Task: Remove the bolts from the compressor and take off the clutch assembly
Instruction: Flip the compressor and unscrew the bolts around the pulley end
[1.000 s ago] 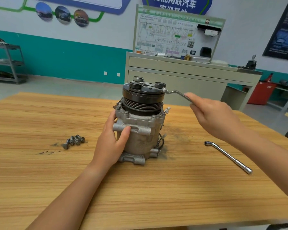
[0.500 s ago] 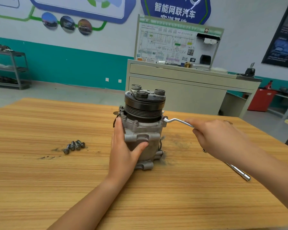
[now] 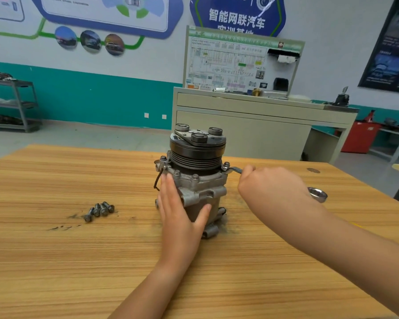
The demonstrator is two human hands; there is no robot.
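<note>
The grey metal compressor point(image 3: 200, 192) stands upright on the wooden table point(image 3: 78, 261), with its black clutch assembly point(image 3: 197, 148) on top. My left hand point(image 3: 179, 215) presses flat against the compressor body, fingers straight, thumb across the front. My right hand point(image 3: 272, 192) grips a silver ring wrench point(image 3: 234, 169); its near end sits on a bolt point(image 3: 226, 165) at the right of the compressor flange, and its far ring end point(image 3: 318, 194) sticks out behind my hand. Several removed bolts point(image 3: 99, 209) lie together to the left.
Behind the table stands a beige cabinet point(image 3: 263, 125) carrying a wiring display board. A metal shelf rack point(image 3: 14, 104) is at the far left and a red bin point(image 3: 359, 137) at the right. Dark smudges mark the wood near the loose bolts.
My right hand brought the wrench down from the clutch top to a flange bolt on the right and moved closer to the compressor. The L-shaped wrench on the table is now hidden behind my right arm.
</note>
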